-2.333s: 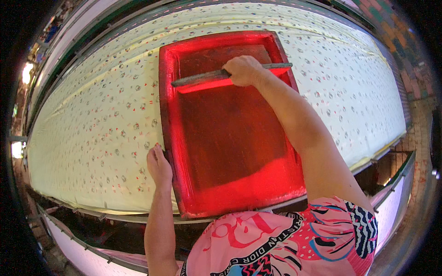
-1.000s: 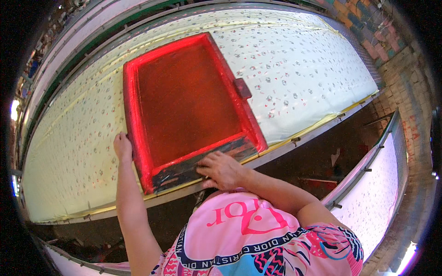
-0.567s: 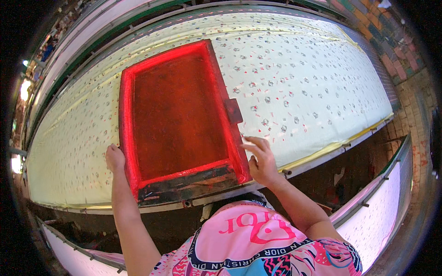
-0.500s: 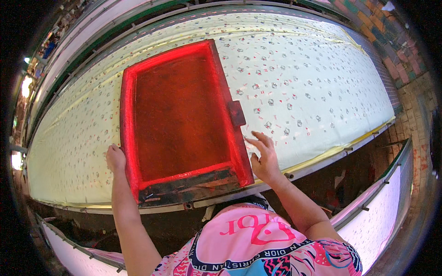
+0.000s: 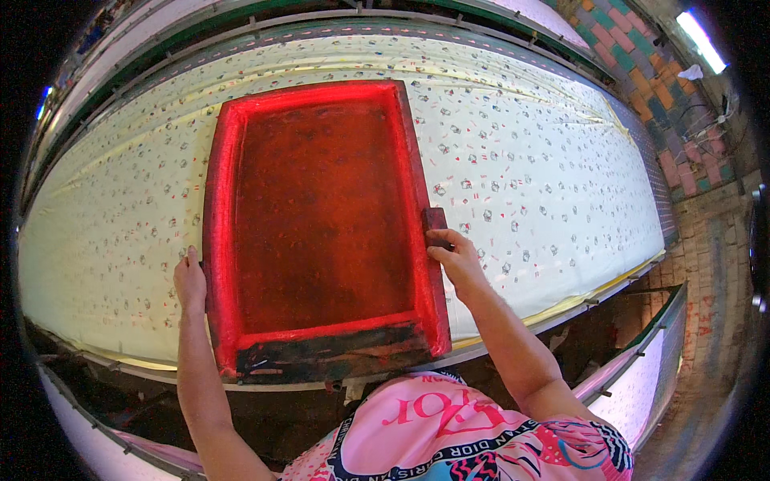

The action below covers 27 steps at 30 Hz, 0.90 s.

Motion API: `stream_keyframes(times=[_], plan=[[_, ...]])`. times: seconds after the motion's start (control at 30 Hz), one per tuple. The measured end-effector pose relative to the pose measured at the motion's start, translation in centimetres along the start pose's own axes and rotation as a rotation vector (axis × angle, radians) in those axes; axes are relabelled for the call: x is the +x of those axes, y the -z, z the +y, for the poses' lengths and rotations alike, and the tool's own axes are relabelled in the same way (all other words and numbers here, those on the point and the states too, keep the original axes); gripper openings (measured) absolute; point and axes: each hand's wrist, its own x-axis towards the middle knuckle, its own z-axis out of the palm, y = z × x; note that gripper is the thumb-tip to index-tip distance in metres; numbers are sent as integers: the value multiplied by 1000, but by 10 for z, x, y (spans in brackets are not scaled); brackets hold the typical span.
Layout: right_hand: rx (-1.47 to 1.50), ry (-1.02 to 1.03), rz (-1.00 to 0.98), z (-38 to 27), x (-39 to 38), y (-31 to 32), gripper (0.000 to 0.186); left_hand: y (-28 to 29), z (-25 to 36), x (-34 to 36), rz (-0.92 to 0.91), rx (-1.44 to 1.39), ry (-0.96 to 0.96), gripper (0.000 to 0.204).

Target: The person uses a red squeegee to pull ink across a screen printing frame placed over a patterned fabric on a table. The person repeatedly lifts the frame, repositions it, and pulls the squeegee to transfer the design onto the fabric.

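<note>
A screen-printing frame [image 5: 229, 208] lies over pale fabric [image 5: 521, 184] on the long table. Its rim is bright red, and dark red ink stains the mesh [image 5: 325, 212] inside. Against the frame's left side is my left hand [image 5: 191, 284], fingers closed round the edge and partly hidden. My right hand [image 5: 461, 260] pinches a dark block [image 5: 435, 218] that juts from the right side. Small grey and red motifs are printed on the fabric to either side. The cloth under the frame is hidden.
A metal rail [image 5: 553, 325] runs along the table's near edge. Close behind me stands another fabric-covered table [image 5: 634, 393]. More long tables lie beyond the far edge. Brick paving [image 5: 706, 248] and a lit tube lamp [image 5: 701, 42] appear at the right.
My right hand was open beside the frame and has taken hold of the side block. The frame now sits straighter and lower in view; the whole view has shifted too. My left hand stays at its edge.
</note>
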Motion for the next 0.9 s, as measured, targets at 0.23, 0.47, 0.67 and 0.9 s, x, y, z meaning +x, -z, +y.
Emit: stream_keyframes(times=[0.23, 0.47, 0.67, 0.9], plan=[[135, 44, -26, -25, -13, 3, 41, 0, -22, 22, -64, -26, 1, 71], [97, 213, -30, -60, -24, 38, 35, -6, -29, 31, -241, -518, 227, 72], [82, 267, 100, -53, 8, 140, 30, -33, 65, -42, -377, -742, 212, 74], [123, 268, 186, -12, 44, 317, 30, -102, 222, -153, -541, -1010, 239, 70]])
